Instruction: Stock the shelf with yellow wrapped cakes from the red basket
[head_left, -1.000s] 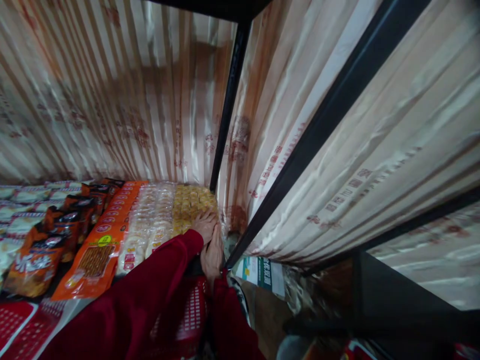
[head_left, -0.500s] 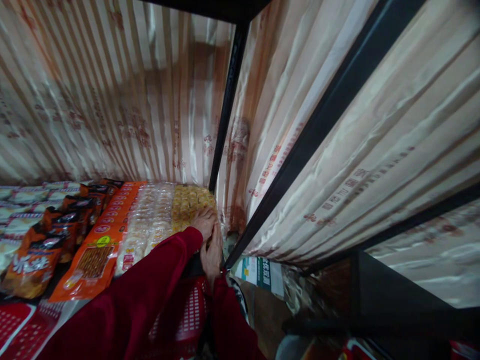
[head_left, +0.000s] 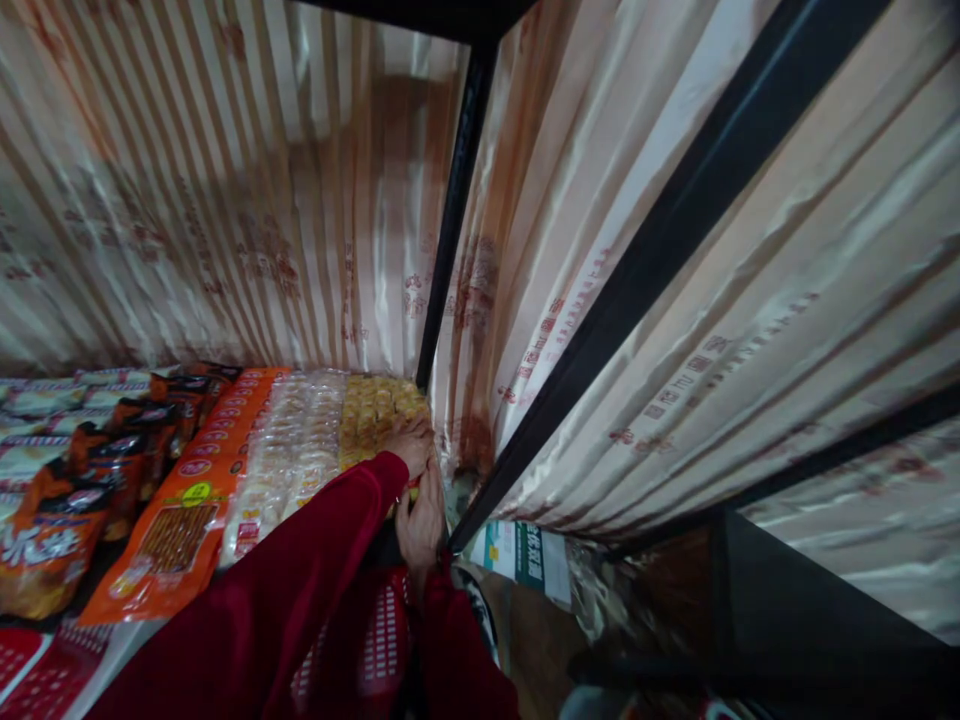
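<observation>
Rows of clear packs with yellow snack pieces (head_left: 375, 405) lie in the back corner of the display. Over their front right part rests my left hand (head_left: 407, 446), its fingers curled over the pack's edge. Just below it, my right hand (head_left: 421, 520) presses along the right side of the same pack, thumb apart from the fingers. A small red and yellow bit of wrapper shows between the two hands. The pack's lower end is mostly hidden by the hands and my left sleeve. Clear packs of pale snack pieces (head_left: 292, 430) lie directly left of the yellow ones.
Left of these are orange snack bags (head_left: 172, 530), black-and-orange bags (head_left: 45, 550) and white packs (head_left: 45, 400). A red perforated basket (head_left: 382, 640) stands below. Dark metal posts (head_left: 600, 320) and printed curtains (head_left: 225, 200) enclose the corner. A green-and-white printed box (head_left: 521, 555) sits lower right.
Both hands stay at the pack's right edge. My right hand has shifted slightly down and its thumb has come away, showing a red and yellow bit. The view has tilted a little.
</observation>
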